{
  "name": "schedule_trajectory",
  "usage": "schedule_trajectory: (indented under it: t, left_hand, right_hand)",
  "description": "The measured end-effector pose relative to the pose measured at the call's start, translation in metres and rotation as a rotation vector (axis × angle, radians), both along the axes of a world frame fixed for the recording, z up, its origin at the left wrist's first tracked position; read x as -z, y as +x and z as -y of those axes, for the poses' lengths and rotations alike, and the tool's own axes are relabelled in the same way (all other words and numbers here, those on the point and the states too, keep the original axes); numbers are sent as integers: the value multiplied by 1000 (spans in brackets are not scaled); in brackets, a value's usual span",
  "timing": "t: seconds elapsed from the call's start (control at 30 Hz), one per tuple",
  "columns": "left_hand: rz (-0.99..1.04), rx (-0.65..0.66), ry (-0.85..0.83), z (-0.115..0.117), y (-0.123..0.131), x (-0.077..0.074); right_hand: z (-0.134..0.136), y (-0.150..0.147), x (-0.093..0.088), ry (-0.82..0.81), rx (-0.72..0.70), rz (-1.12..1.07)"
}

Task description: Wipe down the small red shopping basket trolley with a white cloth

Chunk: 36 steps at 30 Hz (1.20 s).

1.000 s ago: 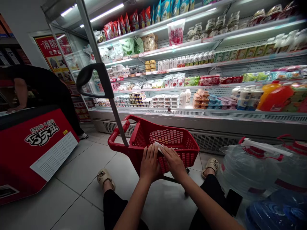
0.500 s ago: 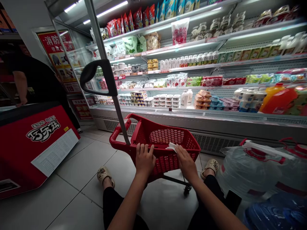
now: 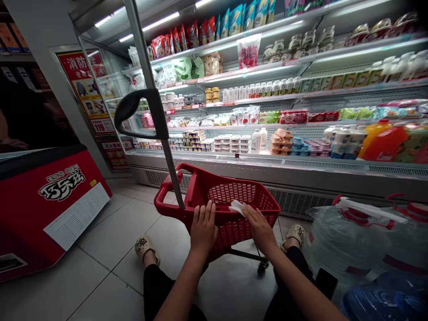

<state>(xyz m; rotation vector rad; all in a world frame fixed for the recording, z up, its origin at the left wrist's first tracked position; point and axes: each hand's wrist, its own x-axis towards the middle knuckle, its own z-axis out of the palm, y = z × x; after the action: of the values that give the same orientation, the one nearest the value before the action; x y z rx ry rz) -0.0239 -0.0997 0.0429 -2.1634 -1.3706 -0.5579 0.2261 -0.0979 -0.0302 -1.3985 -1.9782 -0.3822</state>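
Between my legs stands a red plastic shopping cart (image 3: pixel 230 229) with lattice walls and a tall grey pole carrying a black handle (image 3: pixel 158 113). My left hand (image 3: pixel 203 227) lies flat against the near side of the cart, fingers stretched out over its rim and holding nothing. Over the same rim, further right, my right hand (image 3: pixel 259 225) presses a white tissue (image 3: pixel 236 207) under its fingers. The tissue sticks out to the left of the fingertips, above the basket. Part of the cart's inside is hidden behind its near wall.
A lit refrigerated display (image 3: pixel 254 162) with several shelves of goods runs behind the cart. Large water bottles (image 3: pixel 347 236) and a black phone (image 3: pixel 326 283) are at right. A red freezer (image 3: pixel 53 205) stands left, with a person (image 3: pixel 23 111) behind it.
My left hand's fingers have straightened and drawn together on the rim. The tissue under my right hand has shifted slightly left. The person behind the freezer has moved left.
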Motion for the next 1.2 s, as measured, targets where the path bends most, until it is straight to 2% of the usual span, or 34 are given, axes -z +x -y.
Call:
schedule_trajectory:
  t: [0.1,0.17,0.23,0.37,0.47,0.53,0.6,0.73,0.83,0.97,1.1,1.2]
  left_hand:
    - [-6,8,-5,3,6,2]
    - [-9,10,-4,5,13,4]
    - [-12,15,6,5,20,6]
    - [-19,37,58,3,32,9]
    - [-12,74,90,5,31,3]
    - [-12,122,78,7,24,-7]
    - [-6,151,65,9,11,-18]
    - [71,77,87,12,-14,-36]
    - [100,58,53,13,-17,-38]
    - [102,31,20,18,-7,-40]
    - [53,2,74,23,-2,-46]
    - [23,4,115,25,-4,-49]
  right_hand:
    - [-3,27,11,-24,112,-74]
    - [-5,20,11,-17,144,-127]
    - [-6,-5,4,-3,111,-158]
    - [-1,-73,-19,16,-70,-157]
    - [3,-93,-31,34,-139,-140]
    - [3,-81,-31,37,-154,-108]
    - [0,-56,-26,31,-137,-87]
    - [-8,-9,-12,-7,-26,-127]
    - [-11,-7,-8,-43,32,-202]
    - [-6,-54,-28,-63,-20,-264]
    - [7,-118,-67,-33,-246,-257]
    - [14,-143,-88,1,-370,-261]
